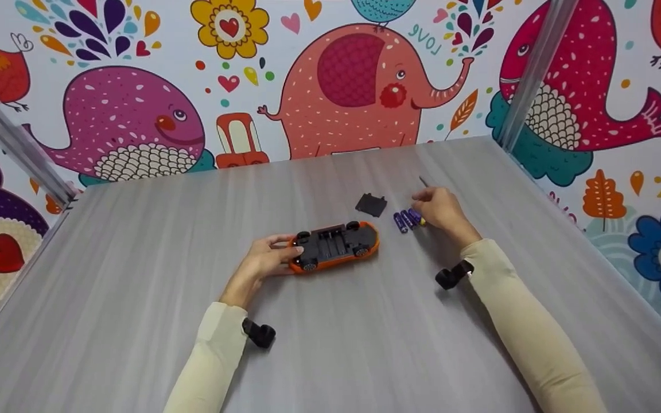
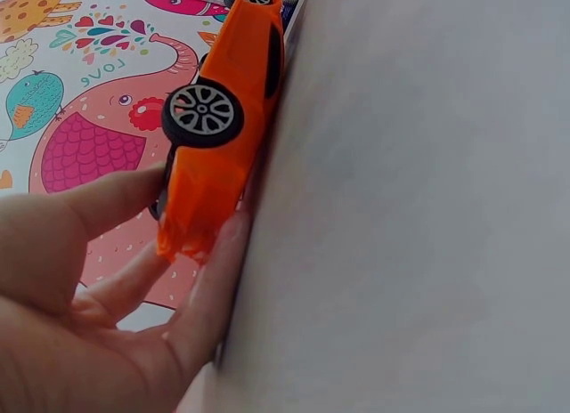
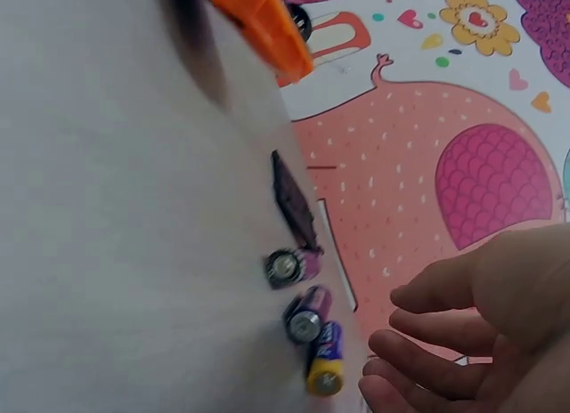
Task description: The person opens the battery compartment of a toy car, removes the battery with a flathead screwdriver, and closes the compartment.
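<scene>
An orange toy car point(image 1: 336, 248) lies wheels up, its black underside with an open battery slot facing me. My left hand point(image 1: 264, 258) grips one end of it, thumb over the underside and fingers beneath; the left wrist view shows the car's orange side point(image 2: 254, 66) close along the table. My right hand point(image 1: 440, 209) hovers beside three purple batteries point(image 1: 404, 221), which lie side by side. In the right wrist view its fingers point(image 3: 436, 342) are loosely bent with nothing between them, near the yellow-ended battery point(image 3: 326, 355).
A black plastic cover point(image 1: 372, 205) lies flat between the car and the batteries. Just beyond my right hand is a thin dark rod point(image 1: 424, 181), partly hidden. Printed cartoon panels point(image 1: 353, 86) border the grey table point(image 1: 164, 246) at the back and sides.
</scene>
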`<state>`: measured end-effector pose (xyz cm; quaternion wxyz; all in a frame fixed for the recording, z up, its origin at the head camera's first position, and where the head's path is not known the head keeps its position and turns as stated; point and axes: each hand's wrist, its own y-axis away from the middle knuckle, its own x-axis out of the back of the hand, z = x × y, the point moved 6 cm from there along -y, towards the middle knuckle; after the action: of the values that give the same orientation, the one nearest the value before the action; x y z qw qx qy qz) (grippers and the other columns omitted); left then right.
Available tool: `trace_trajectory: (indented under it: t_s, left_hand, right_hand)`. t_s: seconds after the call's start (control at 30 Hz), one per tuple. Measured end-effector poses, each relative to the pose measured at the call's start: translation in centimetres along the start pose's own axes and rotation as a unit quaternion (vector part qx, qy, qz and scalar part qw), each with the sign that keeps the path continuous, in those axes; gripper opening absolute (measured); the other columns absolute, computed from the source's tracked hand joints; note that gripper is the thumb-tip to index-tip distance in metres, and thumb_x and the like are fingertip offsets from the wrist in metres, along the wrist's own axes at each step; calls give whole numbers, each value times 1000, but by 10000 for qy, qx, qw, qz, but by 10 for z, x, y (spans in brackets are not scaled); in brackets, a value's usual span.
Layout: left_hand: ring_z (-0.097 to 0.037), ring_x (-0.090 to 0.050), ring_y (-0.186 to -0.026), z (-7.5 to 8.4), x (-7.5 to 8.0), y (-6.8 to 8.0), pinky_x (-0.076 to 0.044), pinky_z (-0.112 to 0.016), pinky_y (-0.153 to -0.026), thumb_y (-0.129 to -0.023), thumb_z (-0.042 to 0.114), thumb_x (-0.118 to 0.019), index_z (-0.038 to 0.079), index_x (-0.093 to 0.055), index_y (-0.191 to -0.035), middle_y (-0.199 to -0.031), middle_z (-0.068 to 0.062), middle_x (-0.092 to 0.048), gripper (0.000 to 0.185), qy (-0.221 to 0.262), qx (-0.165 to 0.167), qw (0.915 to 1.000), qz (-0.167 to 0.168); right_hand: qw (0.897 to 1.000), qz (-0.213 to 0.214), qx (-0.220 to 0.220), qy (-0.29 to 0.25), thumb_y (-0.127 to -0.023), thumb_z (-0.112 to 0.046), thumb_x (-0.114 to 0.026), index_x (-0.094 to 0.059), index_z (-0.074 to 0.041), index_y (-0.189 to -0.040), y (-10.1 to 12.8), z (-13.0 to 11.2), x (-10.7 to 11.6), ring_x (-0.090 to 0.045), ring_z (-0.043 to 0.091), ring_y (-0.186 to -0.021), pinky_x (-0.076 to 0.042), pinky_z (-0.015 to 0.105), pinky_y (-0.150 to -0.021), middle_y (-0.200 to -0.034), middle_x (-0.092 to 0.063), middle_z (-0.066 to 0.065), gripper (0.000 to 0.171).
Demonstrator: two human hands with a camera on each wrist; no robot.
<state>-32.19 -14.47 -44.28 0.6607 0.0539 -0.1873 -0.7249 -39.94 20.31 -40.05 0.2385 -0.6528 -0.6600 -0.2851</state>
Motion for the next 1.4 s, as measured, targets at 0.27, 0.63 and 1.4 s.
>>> trace_trajectory:
  t_s: [0.27, 0.63, 1.4]
  left_hand:
    - [-15, -67, -90, 1, 0, 2, -61, -33, -78, -93, 14, -70, 5, -55, -141, -138, -23, -58, 51, -139, 40, 9999, -7]
    - [-14, -67, -85, 3, 0, 0, -61, -31, -75, -91, 12, -72, 2, -56, -137, -113, -12, -66, 49, -4, 49, 10000, 45]
    - [-11, -66, -77, 1, -3, 1, -60, -28, -69, -91, 9, -71, -1, -55, -134, -101, -9, -70, 47, 161, -10, 9998, 77]
  right_hand:
    - [9990, -263, 257, -248, -101, -21, -56, -66, -3, -128, 15, -26, -4, -58, 19, -94, -48, 25, -73, -118, -67, 18, 34]
    - [9904, -1267, 538, -120, -102, -25, -56, -67, -5, -123, 38, -51, -30, -66, 26, -93, -53, 30, -71, -110, -69, 14, 31]
    - [9645, -2630, -171, 187, -100, -53, -53, -57, 1, -127, 55, -36, -69, -71, 19, -74, -61, 34, -64, -91, -75, 9, 61]
